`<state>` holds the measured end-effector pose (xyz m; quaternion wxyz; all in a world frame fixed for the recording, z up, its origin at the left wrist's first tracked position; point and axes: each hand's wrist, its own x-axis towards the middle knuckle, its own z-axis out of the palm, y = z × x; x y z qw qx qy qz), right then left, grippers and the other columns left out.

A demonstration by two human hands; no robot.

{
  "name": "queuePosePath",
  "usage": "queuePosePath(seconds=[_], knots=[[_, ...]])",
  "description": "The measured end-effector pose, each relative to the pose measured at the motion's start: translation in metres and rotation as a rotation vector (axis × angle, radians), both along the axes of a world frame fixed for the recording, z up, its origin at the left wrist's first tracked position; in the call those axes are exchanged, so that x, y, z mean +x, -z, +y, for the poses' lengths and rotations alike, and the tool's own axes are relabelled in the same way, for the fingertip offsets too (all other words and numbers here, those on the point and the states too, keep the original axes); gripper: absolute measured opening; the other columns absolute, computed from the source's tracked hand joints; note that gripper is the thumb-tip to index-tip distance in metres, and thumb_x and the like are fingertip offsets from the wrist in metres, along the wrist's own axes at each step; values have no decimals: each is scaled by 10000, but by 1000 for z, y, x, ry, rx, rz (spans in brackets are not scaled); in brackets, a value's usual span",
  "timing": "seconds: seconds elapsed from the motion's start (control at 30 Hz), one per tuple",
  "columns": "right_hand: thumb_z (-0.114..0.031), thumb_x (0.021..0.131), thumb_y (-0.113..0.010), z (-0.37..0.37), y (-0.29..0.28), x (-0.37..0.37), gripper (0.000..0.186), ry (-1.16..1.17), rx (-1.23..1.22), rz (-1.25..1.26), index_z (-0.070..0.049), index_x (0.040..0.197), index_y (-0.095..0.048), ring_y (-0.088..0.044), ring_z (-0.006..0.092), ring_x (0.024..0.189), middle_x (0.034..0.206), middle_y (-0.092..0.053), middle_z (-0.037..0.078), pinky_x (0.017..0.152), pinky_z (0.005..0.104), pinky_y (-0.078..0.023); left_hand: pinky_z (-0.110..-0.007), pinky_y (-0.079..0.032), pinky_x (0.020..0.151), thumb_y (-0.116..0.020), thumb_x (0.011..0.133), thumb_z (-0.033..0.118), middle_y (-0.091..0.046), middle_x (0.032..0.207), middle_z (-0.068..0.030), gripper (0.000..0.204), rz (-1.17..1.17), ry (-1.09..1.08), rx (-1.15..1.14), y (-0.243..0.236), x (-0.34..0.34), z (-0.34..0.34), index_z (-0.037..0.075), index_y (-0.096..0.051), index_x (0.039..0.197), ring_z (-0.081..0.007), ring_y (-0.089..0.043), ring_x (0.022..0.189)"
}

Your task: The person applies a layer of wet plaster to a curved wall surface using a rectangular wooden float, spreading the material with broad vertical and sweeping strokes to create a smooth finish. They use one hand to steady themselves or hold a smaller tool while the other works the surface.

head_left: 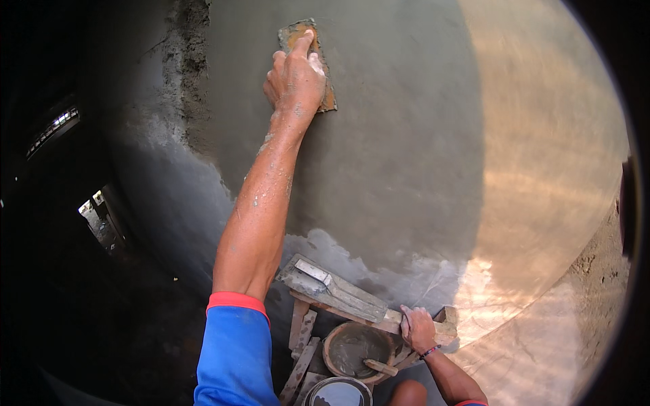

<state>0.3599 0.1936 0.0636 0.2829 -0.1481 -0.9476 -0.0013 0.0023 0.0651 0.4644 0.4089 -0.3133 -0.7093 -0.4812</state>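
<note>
My left hand (295, 80) reaches up and is closed on a rectangular plastering trowel (329, 100), whose rusty orange plate is caked with grey mortar along its edge. The trowel lies against the wet grey plaster of the wall (393, 135); my hand covers its handle. Lower right, my right hand (418, 329) grips the end of a wooden plank (443, 329). On that plank rests a long, mortar-smeared float (338, 292) with a handle on top. Just below the plank, a round bowl (325, 352) contains grey mortar, and a wooden tool handle (380, 367) sticks out over its rim.
A bucket (369, 392) of pale liquid stands in front of the bowl. Wooden pieces (301, 369) form a support at their left. Rough, uncoated wall (189, 74) borders the plaster on the left, while sunlit wall (542, 135) lies right. Dark space fills the far left.
</note>
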Motion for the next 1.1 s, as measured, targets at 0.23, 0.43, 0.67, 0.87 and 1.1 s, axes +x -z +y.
queuePosePath(seconds=[0.23,0.43,0.67,0.87,1.1], knots=[[-122,806,-612,4,5,9,358,64,23,74,-48,1156,-626,-540,313,787,821,-539,126,694,425,-435,-476,-560,775,-670,912,186,-569,1018,-146,485,146,120,-168,75,60,53,356,-568,1355,-332,-681,834],[-164,812,-627,0,11,3,365,30,18,73,-74,1165,-632,-551,275,815,824,-566,86,716,401,-437,-490,-500,896,-569,969,288,-624,1088,-159,388,178,-64,35,-111,-14,9,295,-570,1358,-368,-648,988],[-161,804,-630,4,11,6,349,103,47,125,-72,1141,-641,-553,267,811,818,-567,81,703,391,-431,-459,-552,753,-650,928,228,-594,945,-135,414,83,39,-59,29,18,40,322,-597,1328,-337,-670,842],[-125,782,-635,-1,10,2,320,51,15,160,-71,1097,-658,-558,293,770,789,-563,106,684,414,-449,-485,-529,852,-574,958,336,-664,1146,-159,357,449,-18,-129,-148,36,32,314,-604,1313,-394,-665,972],[-140,784,-639,0,14,2,311,79,40,156,-82,1088,-664,-563,275,790,822,-594,78,699,401,-445,-476,-484,961,-557,974,320,-665,1209,-154,394,-7,-108,57,-116,-40,3,291,-565,1366,-371,-609,1151]])
